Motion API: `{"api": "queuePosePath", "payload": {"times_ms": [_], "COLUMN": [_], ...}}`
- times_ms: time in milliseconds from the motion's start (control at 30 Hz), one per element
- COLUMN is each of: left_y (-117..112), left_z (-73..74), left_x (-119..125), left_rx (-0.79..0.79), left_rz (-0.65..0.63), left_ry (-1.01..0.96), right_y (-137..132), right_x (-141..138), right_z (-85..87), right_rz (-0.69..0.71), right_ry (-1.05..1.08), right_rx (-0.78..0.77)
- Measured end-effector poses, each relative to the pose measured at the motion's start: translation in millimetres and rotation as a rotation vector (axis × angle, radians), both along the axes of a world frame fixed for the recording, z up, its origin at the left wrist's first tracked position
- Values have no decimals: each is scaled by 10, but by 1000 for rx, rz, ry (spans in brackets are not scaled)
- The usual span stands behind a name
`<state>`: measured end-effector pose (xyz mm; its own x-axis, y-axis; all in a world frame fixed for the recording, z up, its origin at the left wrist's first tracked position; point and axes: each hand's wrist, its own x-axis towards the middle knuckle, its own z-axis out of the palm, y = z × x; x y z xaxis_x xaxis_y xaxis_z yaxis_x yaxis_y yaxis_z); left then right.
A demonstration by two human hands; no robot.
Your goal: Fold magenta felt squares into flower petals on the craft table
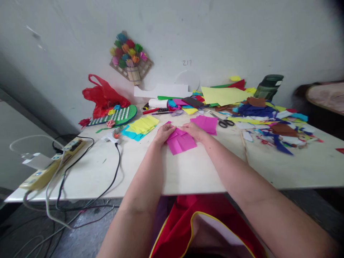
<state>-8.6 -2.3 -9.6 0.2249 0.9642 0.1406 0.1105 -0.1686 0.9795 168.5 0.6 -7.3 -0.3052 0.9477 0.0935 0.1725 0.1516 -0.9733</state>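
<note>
Lying flat, creased magenta paper (181, 142)

Magenta paper sheet (181, 141): thin, bright pink, marked with several fold lines. It lies flat near the middle of the pale surface (188, 172), skewed to the front edge. The far part is folded into overlapping flaps, with one small pointed corner showing at the far left; the near part is a plain flat panel. Left hand (164, 133) sits on the far-left edge with fingers curled down, unclear if they pinch a flap, and right hand (195, 130) rests flat on the far-right edge.
</note>
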Motion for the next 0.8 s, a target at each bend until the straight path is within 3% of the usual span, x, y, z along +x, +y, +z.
{"api": "queuePosePath", "payload": {"times_ms": [267,467,667,800], "left_y": [18,-42,10,24], "left_z": [-22,32,-33,-40], "left_x": [35,-9,-30,-23], "left_rx": [6,-70,-117,-117], "left_rz": [-20,-42,-103,-96], "left_ry": [-6,-82,-150,-128], "right_y": [46,13,10,19], "right_x": [-9,-25,17,7], "right_z": [-33,-18,-9,-8], "right_rz": [24,-33,57,44], "right_ry": [-62,-4,135,94], "right_rx": [28,-11,-71,-37]}}
